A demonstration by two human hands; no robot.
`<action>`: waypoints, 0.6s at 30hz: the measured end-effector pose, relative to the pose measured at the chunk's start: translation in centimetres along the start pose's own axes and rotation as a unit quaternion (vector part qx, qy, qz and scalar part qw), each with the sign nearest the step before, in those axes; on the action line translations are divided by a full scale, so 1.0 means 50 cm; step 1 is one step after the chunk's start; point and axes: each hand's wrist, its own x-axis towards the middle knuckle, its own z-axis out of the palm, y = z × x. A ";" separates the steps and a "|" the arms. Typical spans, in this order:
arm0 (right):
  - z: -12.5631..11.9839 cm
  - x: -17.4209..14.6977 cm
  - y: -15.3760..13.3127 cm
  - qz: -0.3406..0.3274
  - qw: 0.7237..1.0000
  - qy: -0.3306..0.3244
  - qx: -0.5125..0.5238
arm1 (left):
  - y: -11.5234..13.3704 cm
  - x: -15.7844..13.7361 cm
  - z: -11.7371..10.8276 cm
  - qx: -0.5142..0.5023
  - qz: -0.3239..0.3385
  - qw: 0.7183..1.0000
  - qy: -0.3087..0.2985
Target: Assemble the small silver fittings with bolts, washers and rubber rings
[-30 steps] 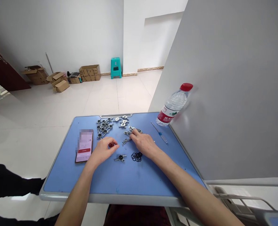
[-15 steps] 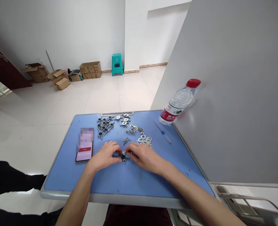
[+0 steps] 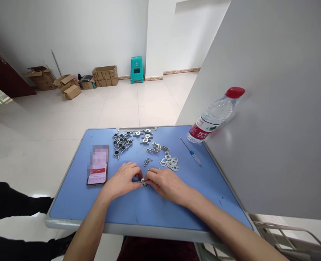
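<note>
At the near middle of the blue table, both hands work on one small metal fitting [image 3: 144, 184]. My left hand [image 3: 124, 177] pinches it from the left, thumb and fingers closed about its side. From the right, the fingertips of my right hand [image 3: 166, 183] close on a small shiny round piece [image 3: 143, 180] over the fitting's middle. The fingers hide much of both pieces. Just beyond lies a little heap of screws [image 3: 147, 161], with flat metal plates [image 3: 169, 162] to its right. Several fittings with black round centres [image 3: 122, 141] sit at the back left.
A phone [image 3: 98, 174] lies left on the table [image 3: 75, 203]. More silver metal parts [image 3: 146, 137] and loose clips [image 3: 156, 147] are at the back. A screwdriver [image 3: 191, 152] and a water bottle [image 3: 210, 119] are on the right, beside a grey panel [image 3: 280, 145]. Someone's dark-clothed legs [image 3: 16, 201] show at left.
The shiny round piece now covers the fitting's black centre, which showed before. My right fingertips have moved slightly left over it. The view has shifted a little.
</note>
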 end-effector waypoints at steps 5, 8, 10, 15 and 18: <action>-0.011 0.001 0.009 -0.018 0.999 -0.018 -0.023 | 0.002 0.001 -0.001 0.018 -0.001 1.000 0.000; -0.008 0.002 0.010 -0.023 0.999 -0.013 -0.021 | -0.001 0.002 0.001 0.020 0.006 1.000 0.000; -0.003 0.004 0.011 -0.024 0.999 -0.002 -0.021 | -0.003 0.002 0.003 0.019 0.011 1.000 -0.001; 0.006 0.006 0.007 -0.015 0.999 0.037 -0.004 | 0.000 0.003 0.003 0.029 0.003 1.000 0.004; 0.002 0.002 0.004 0.012 0.998 0.048 0.025 | 0.004 0.002 0.000 0.009 -0.001 1.000 -0.002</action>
